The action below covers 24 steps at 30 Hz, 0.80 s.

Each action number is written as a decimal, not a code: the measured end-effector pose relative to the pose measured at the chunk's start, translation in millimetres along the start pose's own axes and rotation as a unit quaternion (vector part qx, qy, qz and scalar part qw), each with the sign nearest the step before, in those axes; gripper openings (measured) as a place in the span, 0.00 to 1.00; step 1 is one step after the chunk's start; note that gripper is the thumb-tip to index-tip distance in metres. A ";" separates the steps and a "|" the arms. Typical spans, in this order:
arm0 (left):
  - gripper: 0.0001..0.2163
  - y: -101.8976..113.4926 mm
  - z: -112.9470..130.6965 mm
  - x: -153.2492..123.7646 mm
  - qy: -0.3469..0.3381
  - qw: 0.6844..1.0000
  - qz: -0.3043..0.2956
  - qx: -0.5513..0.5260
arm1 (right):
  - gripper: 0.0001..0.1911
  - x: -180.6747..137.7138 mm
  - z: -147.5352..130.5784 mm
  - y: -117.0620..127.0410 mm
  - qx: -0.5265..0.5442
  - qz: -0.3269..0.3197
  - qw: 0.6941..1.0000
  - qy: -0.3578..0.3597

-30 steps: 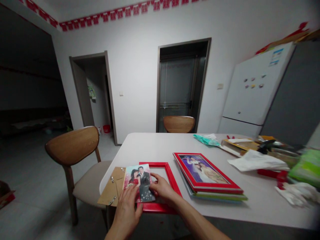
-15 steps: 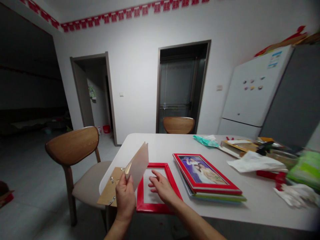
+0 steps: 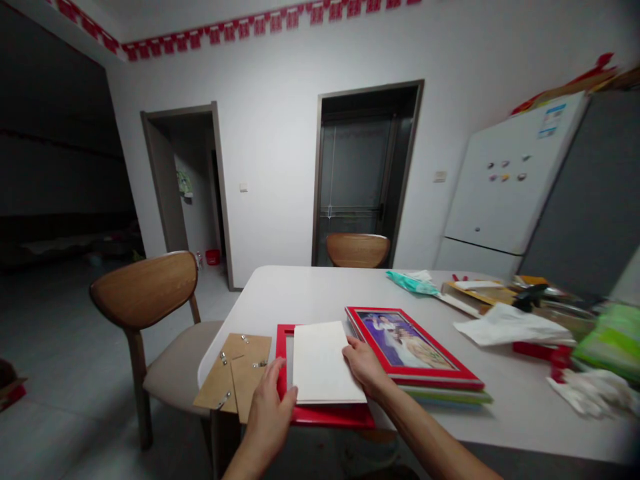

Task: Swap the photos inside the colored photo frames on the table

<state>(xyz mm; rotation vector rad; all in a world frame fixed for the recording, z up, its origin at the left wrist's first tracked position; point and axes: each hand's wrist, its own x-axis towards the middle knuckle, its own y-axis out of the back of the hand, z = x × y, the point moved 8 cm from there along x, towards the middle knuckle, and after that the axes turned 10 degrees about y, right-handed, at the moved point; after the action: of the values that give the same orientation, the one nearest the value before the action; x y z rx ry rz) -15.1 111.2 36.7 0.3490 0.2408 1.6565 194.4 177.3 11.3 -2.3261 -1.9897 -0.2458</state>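
Observation:
A photo print (image 3: 324, 362) lies face down, its white back up, on a red picture frame (image 3: 320, 415) at the near edge of the white table (image 3: 310, 293). My left hand (image 3: 270, 407) rests at the print's left edge, thumb and fingers apart on the frame. My right hand (image 3: 367, 364) touches the print's right edge with its fingers spread. The frame's brown backing board (image 3: 235, 377) with metal clips lies just left of the frame.
A stack of frames (image 3: 415, 350), the top one red with a photo, sits right of my hands. Papers, tissues and green packets (image 3: 607, 337) clutter the table's right side. A wooden chair (image 3: 150, 293) stands at the left, another (image 3: 357, 248) at the far end; a white fridge (image 3: 505, 187) stands at the right.
The print was face up over the frame, then my left hand lifted and flipped it. It now lies face down on the frame, with both hands at its edges.

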 end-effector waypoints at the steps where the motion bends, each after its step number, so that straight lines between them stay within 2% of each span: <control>1: 0.22 -3.4 1.2 -2.5 -0.008 0.999 -0.009 0.048 | 0.25 1.6 2.9 -0.6 -0.028 -0.004 1.000 0.003; 4: 0.23 -16.6 -0.5 -8.1 -0.025 0.988 -0.048 0.143 | 0.26 4.7 4.8 -8.3 -0.086 -0.013 0.996 0.021; 7: 0.21 -23.6 -4.0 -10.3 -0.054 0.976 -0.064 0.200 | 0.26 6.4 3.1 -16.1 -0.099 -0.013 0.995 0.032; 11: 0.15 -24.0 -5.2 -11.0 -0.088 0.969 -0.066 0.220 | 0.25 7.8 1.8 -16.2 -0.127 -0.002 0.991 0.050; 15: 0.12 -21.7 -4.3 -11.8 -0.087 0.971 -0.058 0.217 | 0.24 8.2 -0.9 -11.0 -0.183 0.011 0.981 0.067; 20: 0.12 -21.3 -3.0 -13.8 -0.094 0.970 -0.057 0.215 | 0.19 6.0 -15.9 -17.4 -0.337 -0.029 0.934 0.115; 24: 0.11 -24.3 -6.0 -13.1 -0.098 0.966 -0.061 0.233 | 0.17 -0.1 -19.2 -18.3 -0.467 -0.036 0.874 0.128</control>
<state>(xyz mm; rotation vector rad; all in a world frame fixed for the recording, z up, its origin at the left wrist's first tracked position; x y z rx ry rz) 6.4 101.3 21.3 0.8323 0.4943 1.4201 174.8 177.1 29.2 -2.4141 -2.0630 -1.7602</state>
